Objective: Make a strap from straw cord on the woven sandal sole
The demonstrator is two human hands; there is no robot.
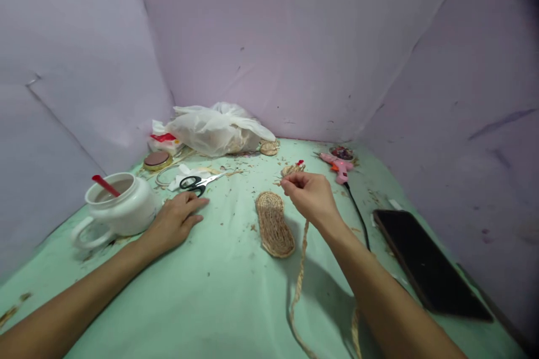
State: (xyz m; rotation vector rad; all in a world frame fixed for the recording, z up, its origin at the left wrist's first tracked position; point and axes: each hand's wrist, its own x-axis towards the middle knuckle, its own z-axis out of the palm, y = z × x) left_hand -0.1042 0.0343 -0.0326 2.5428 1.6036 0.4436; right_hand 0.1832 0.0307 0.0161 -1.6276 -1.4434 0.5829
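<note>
My right hand (312, 197) is closed in a pinch above the table, with a braided straw cord (300, 280) hanging down from it toward the front edge. Thin strand ends poke out at its fingertips. Just left of that hand lies a woven straw shoe sole (275, 227), flat on the table. Behind the fingers a small straw piece with a red tip (293, 169) is partly hidden. My left hand (176, 217) rests on the table holding nothing, its fingers apart, close to the black-handled scissors (197, 183).
A white mug (126, 210) with a red stick stands left, beside my left hand. At the back are a white plastic bag (219, 129) and a round tin (157, 160). On the right lie a pink glue gun (340, 167) with its black cable and a phone (429, 263). Walls enclose the table.
</note>
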